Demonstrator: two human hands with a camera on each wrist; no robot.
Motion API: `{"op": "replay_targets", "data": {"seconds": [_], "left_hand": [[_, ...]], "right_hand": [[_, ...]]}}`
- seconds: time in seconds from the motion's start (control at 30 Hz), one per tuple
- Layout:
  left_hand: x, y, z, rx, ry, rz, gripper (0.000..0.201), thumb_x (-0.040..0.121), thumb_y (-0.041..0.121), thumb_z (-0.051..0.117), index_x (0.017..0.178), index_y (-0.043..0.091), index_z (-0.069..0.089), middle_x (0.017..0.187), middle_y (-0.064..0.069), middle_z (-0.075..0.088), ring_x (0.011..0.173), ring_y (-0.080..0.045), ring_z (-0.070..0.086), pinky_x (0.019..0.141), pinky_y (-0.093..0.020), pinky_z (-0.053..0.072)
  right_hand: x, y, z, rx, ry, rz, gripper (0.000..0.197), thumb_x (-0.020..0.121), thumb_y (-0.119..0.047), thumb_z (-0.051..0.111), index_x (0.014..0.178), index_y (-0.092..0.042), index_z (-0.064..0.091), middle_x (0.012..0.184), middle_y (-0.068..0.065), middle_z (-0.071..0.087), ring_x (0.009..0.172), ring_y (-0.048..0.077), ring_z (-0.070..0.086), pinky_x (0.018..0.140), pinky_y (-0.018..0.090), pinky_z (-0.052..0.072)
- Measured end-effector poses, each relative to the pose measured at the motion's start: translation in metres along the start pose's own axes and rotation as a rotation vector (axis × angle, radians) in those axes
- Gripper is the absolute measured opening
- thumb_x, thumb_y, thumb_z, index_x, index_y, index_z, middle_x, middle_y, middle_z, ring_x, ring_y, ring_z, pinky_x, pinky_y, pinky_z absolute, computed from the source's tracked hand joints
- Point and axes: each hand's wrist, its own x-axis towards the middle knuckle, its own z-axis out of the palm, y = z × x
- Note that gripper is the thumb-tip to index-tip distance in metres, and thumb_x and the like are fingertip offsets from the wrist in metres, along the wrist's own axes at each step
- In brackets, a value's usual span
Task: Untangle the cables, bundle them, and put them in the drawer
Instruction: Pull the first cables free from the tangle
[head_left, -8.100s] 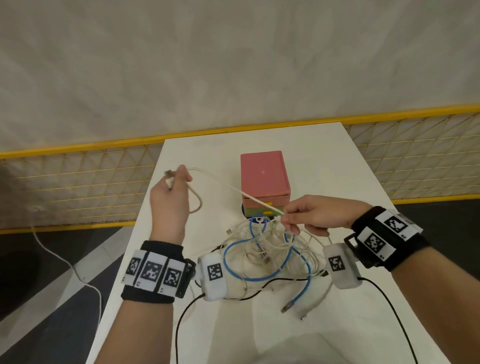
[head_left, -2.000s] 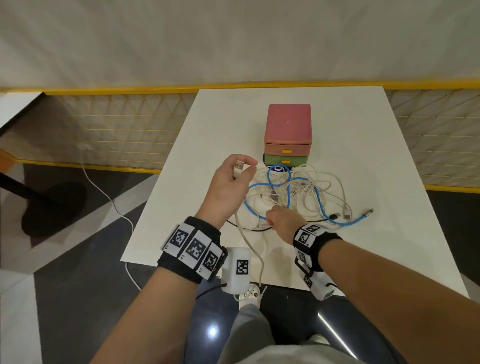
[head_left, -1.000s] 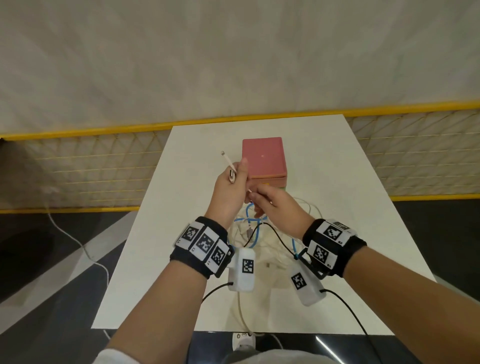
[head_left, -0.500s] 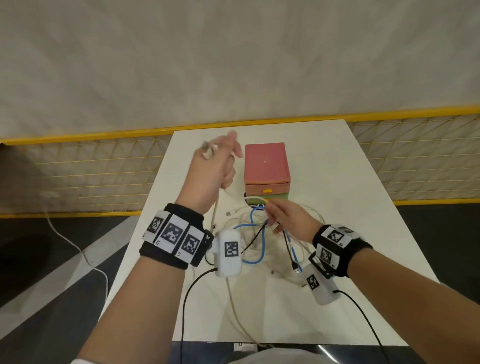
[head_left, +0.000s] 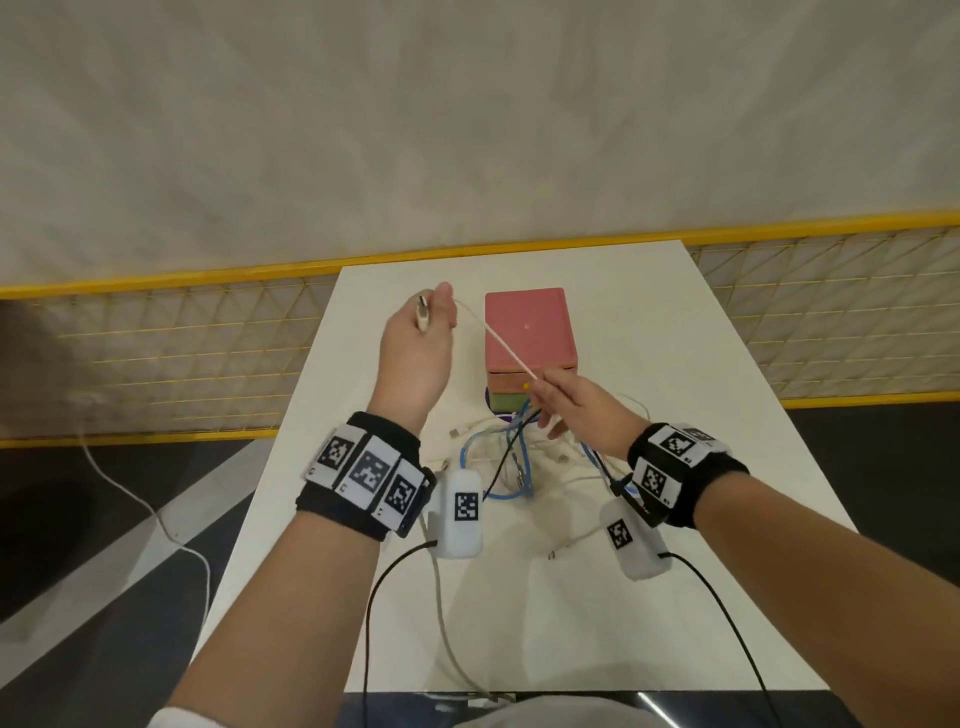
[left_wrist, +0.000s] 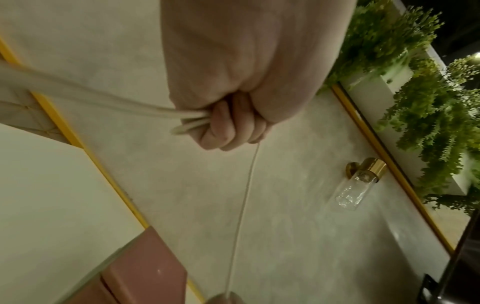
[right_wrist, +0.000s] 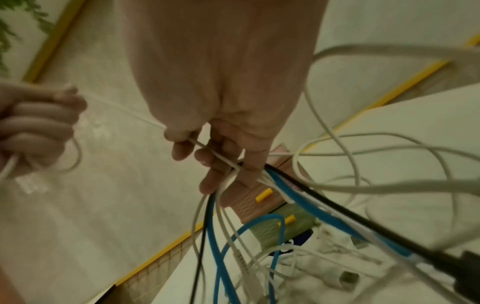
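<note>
Crowding the drawer box (head_left: 530, 332), tangled cables (head_left: 511, 457) cover the table (head_left: 701, 395).

We stood at a white worktop (head_left: 649, 322) facing a pale plaster wall (head_left: 467, 130); yellow mesh railing (head_left: 156, 332) ran behind, dark floor (head_left: 78, 519) below, plants (left_wrist: 428, 102) above.

Head cam looks forward and down from above the table's near edge, taking in the whole table (head_left: 649, 322). Left wrist cam sits close under the left hand (left_wrist: 233, 82), facing up at the wall. Right wrist cam looks along the right hand (right_wrist: 221, 92) toward the far edge. All three share the pink drawer box (head_left: 527, 325).
</note>
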Motion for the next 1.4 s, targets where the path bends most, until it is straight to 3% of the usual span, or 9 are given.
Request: {"op": "replay_targets", "data": {"seconds": [0.17,0.3,0.43,0.7,0.83,0.9,1.2,1.3,1.4], "left_hand": [[-0.013,-0.01,0.002,0.203,-0.147,0.169,0.033,0.103,0.025,0.045,0.135,0.031,0.051,0.1,0.026,0.055,0.075,0.006,0.053,0.066,-0.004,0.04],[-0.021,-0.021,0.021,0.457,-0.423,0.161,0.024,0.1,0.039,0.048,0.104,0.018,0.06,0.07,0.004,0.056,0.054,-0.01,0.048,0.051,-0.022,0.042],[-0.011,-0.011,0.016,0.411,-0.198,0.251,0.025,0.101,0.033,0.051,0.089,0.011,0.059,0.058,0.009,0.048,0.046,-0.005,0.042,0.047,-0.014,0.036],[0.002,-0.011,0.004,0.234,0.093,0.135,0.025,0.102,0.033,0.047,0.087,0.015,0.053,0.061,0.005,0.048,0.052,-0.008,0.042,0.051,-0.021,0.035],[-0.011,-0.017,0.016,0.431,-0.282,0.246,0.027,0.101,0.039,0.046,0.124,0.027,0.054,0.074,0.007,0.055,0.048,-0.008,0.047,0.047,-0.019,0.039],[-0.016,-0.023,0.024,0.557,-0.425,0.231,0.035,0.099,0.045,0.048,0.115,0.017,0.06,0.07,0.004,0.056,0.045,-0.006,0.043,0.047,-0.023,0.037],[0.017,0.017,-0.013,0.211,0.064,0.264,0.026,0.1,0.037,0.051,0.076,0.026,0.049,0.061,0.006,0.041,0.055,-0.012,0.035,0.049,-0.018,0.03],[0.014,0.013,-0.016,0.269,0.046,0.292,0.01,0.1,0.026,0.053,0.106,0.023,0.06,0.073,0.012,0.054,0.057,-0.009,0.044,0.057,-0.02,0.036],[-0.006,0.005,0.001,0.381,-0.121,0.355,0.052,0.1,0.024,0.053,0.147,0.039,0.035,0.082,0.01,0.062,0.064,-0.004,0.057,0.068,-0.017,0.044]], "right_hand": [[-0.002,-0.012,-0.005,-0.109,-0.016,-0.045,0.028,0.101,-0.022,0.04,0.078,-0.021,0.057,0.07,-0.001,0.055,0.058,0.007,0.052,0.057,0.033,0.051],[-0.001,-0.027,-0.003,-0.138,-0.01,-0.132,0.024,0.1,-0.021,0.042,0.091,-0.015,0.063,0.086,0.01,0.066,0.074,0.028,0.057,0.069,0.04,0.05],[-0.006,-0.022,-0.003,-0.119,-0.017,-0.145,0.024,0.101,-0.019,0.039,0.085,-0.021,0.056,0.074,0.0,0.057,0.067,0.015,0.055,0.065,0.033,0.053],[0.0,-0.005,-0.017,-0.196,-0.024,-0.04,0.027,0.102,-0.022,0.036,0.088,-0.006,0.053,0.082,0.006,0.058,0.08,0.026,0.057,0.07,0.029,0.05],[0.004,-0.017,-0.019,-0.195,-0.042,-0.071,0.023,0.101,-0.02,0.039,0.084,-0.016,0.054,0.073,-0.014,0.053,0.064,-0.001,0.055,0.063,0.013,0.042],[0.005,-0.027,-0.016,-0.187,-0.024,-0.131,0.028,0.102,-0.014,0.039,0.079,-0.026,0.051,0.068,-0.017,0.049,0.061,-0.009,0.054,0.061,0.01,0.041],[-0.01,0.029,-0.034,-0.4,-0.072,0.012,0.028,0.103,-0.016,0.031,0.08,-0.018,0.047,0.078,0.001,0.054,0.065,0.004,0.046,0.07,0.023,0.035],[-0.011,0.025,-0.033,-0.332,-0.014,0.033,0.027,0.103,-0.019,0.032,0.086,-0.012,0.052,0.076,-0.002,0.054,0.064,-0.001,0.05,0.063,0.011,0.038],[-0.001,0.01,-0.028,-0.259,0.007,0.021,0.026,0.102,-0.022,0.034,0.099,-0.008,0.056,0.082,-0.007,0.058,0.075,0.008,0.063,0.063,0.016,0.048]]}}
